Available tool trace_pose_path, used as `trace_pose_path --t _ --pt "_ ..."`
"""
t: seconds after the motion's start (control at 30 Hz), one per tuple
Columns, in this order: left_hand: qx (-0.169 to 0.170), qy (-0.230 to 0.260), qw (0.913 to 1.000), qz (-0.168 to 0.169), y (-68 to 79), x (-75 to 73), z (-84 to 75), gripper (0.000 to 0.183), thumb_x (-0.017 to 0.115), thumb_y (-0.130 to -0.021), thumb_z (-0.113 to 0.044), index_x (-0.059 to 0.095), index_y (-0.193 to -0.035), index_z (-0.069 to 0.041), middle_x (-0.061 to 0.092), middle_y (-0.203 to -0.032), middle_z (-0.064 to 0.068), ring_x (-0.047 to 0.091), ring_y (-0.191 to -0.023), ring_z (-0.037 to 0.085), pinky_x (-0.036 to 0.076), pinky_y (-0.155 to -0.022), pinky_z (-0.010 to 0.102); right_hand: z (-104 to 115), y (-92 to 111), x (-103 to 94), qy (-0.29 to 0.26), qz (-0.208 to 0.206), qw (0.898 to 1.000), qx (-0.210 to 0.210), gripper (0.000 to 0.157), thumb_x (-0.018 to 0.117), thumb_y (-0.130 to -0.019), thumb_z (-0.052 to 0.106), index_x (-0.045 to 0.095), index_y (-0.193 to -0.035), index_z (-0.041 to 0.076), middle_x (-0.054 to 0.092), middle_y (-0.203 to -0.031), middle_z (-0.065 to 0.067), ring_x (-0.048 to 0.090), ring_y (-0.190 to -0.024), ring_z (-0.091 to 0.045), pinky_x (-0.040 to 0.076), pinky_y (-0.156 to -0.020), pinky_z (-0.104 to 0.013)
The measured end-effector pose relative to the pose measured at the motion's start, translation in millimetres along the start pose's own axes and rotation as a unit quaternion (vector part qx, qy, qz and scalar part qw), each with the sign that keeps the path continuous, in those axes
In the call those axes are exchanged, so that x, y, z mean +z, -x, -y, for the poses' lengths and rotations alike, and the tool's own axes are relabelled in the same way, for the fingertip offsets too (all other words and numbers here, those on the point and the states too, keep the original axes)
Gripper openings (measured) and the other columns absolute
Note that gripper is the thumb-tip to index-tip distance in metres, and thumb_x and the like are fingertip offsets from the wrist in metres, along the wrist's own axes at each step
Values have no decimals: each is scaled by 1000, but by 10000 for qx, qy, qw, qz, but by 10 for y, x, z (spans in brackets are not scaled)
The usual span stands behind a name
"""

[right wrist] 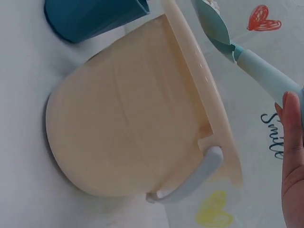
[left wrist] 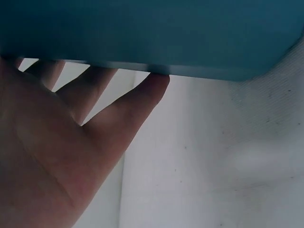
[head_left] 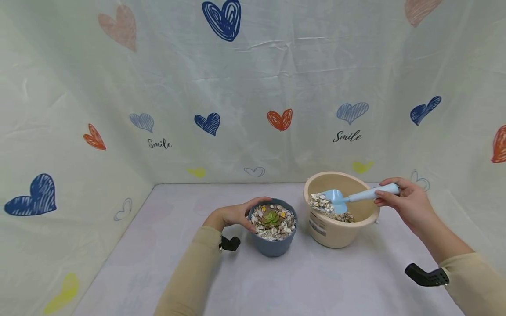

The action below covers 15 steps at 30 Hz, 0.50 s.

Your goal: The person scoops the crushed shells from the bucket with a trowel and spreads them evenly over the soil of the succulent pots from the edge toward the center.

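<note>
A blue-grey plant pot (head_left: 273, 245) stands on the table, with a green succulent (head_left: 271, 218) amid pale, mixed-colour grit. My left hand (head_left: 238, 215) holds the pot at its left side, thumb in front and fingers along the back rim; in the left wrist view its fingertips (left wrist: 159, 83) touch the pot wall. My right hand (head_left: 409, 202) grips the handle of a light-blue trowel (head_left: 367, 194), whose blade carries a heap of grit. That blade is above the mouth of a beige bucket (head_left: 334, 235). More grit (head_left: 343, 217) lies in the bucket.
The bucket stands just right of the pot, its grey handle (right wrist: 194, 178) hanging down in the right wrist view. A pale cloth with printed hearts (head_left: 253, 87) hangs behind and at the sides. The white table (head_left: 257, 289) reaches forward under both arms.
</note>
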<state>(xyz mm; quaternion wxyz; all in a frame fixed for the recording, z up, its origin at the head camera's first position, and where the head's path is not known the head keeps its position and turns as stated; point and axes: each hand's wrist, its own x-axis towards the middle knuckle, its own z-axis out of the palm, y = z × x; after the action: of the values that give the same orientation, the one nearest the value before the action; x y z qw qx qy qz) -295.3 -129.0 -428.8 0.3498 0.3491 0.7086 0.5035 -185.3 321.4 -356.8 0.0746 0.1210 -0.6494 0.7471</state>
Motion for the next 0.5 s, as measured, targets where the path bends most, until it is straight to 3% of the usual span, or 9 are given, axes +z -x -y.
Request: trace_pose_path --t 0.2,0.5 --pt "-100 113 9996 -256 64 64 -5 102 80 -75 1 23 -155 -28 16 -158 3 27 -138 27 35 -105 38 -52 -13 229 106 -39 9999 -110 20 62 -90 -11 62 -101 6 68 -83 -5 70 -70 -15 56 -67 -25" --pt "-26 218 9980 -594 127 163 3 102 79 -76 1 23 -155 -27 16 -158 5 24 -140 30 35 -105 42 -187 -40 549 -161 -132 9994 -266 18 66 -88 -8 62 -99 6 65 -82 -6 69 -68 -14 56 -65 -26"
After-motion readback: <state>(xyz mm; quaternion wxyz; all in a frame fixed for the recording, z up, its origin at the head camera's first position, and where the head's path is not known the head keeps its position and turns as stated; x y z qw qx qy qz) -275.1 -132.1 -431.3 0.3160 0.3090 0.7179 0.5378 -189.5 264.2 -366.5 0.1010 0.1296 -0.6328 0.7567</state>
